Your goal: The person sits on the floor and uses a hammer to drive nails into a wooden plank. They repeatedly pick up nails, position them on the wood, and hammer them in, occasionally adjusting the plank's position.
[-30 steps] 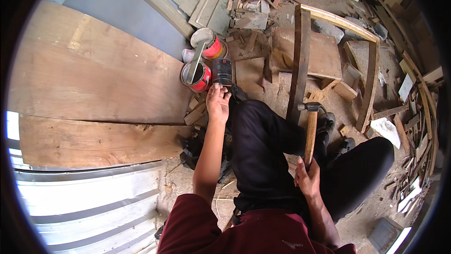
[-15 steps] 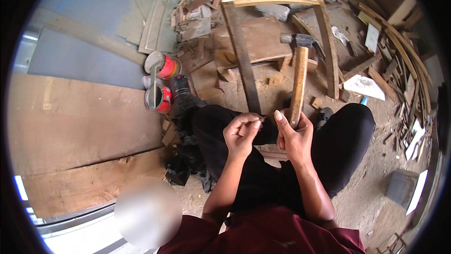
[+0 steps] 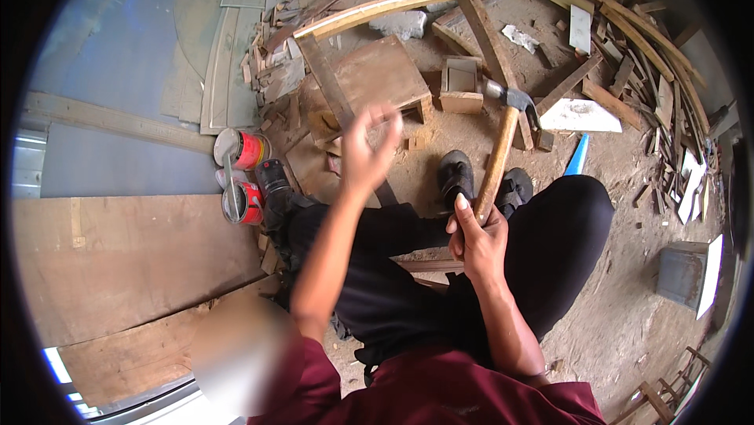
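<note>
- The right hand [image 3: 477,238] is clenched round the lower end of a hammer [image 3: 499,154], thumb up along the wooden handle.
- The hammer stands nearly upright, its metal head at the far end, above the dirt floor [image 3: 620,299] just right of a small wooden box [image 3: 461,86].
- The left hand [image 3: 367,150] is raised and blurred in front of a square wooden block [image 3: 381,75]; its fingers are curled, and whether anything is pinched between them cannot be told.
- The person sits with legs in black trousers [image 3: 408,268] stretched toward the far side, and black shoes [image 3: 455,177] rest just left of the hammer handle.
- Two red paint tins [image 3: 243,177] stand to the left, beside the left leg, at the edge of a large plywood sheet [image 3: 126,260].
- A wooden frame [image 3: 408,5] of pale slats lies on the far side, around the block.
- A white scrap [image 3: 581,116] and a blue strip [image 3: 577,156] lie to the right of the hammer head.
- Loose offcuts [image 3: 667,87] are heaped along the far right.
</note>
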### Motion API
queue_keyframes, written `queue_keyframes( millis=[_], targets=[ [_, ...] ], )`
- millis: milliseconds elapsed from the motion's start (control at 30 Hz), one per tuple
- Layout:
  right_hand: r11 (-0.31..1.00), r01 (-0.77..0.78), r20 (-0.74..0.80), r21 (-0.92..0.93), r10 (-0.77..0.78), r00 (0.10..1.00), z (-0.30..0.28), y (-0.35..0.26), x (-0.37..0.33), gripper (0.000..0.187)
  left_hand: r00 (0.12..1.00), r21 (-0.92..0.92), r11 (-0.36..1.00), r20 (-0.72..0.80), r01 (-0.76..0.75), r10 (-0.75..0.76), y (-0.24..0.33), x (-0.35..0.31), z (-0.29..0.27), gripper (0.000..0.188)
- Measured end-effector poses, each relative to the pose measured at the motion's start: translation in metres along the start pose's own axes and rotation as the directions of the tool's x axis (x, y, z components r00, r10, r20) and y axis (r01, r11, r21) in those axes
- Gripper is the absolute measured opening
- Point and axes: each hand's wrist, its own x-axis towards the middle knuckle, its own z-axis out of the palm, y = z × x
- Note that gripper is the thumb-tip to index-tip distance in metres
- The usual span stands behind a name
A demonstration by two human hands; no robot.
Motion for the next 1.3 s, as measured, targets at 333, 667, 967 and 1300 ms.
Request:
queue_keyframes(
  millis=[333, 667, 967, 1300],
  targets=[
    [0.996, 0.04, -0.169, -0.078, -0.053, 0.984, -0.051, -0.015, -0.007, 0.03, 0.961, 0.926, 0.349, 0.215, -0.144, -0.174, -0.101, 0.267, -0.003, 0.107],
    [0.998, 0.054, -0.082, -0.007, -0.055, 0.995, -0.055, -0.012, -0.008, 0.027, 0.972, 0.81, 0.544, 0.226, -0.221, 0.059, -0.116, 0.171, -0.065, 0.035],
    [0.988, 0.09, 0.063, -0.125, -0.083, 0.995, -0.024, -0.006, -0.032, 0.025, 0.944, 0.837, 0.454, 0.206, -0.306, 0.256, 0.014, 0.115, -0.076, 0.031],
    [0.97, 0.179, 0.085, -0.163, -0.167, 0.982, -0.011, -0.02, -0.04, 0.027, 0.879, 0.774, 0.456, 0.265, -0.439, 0.397, 0.067, 0.059, -0.081, 0.049]
  ],
)
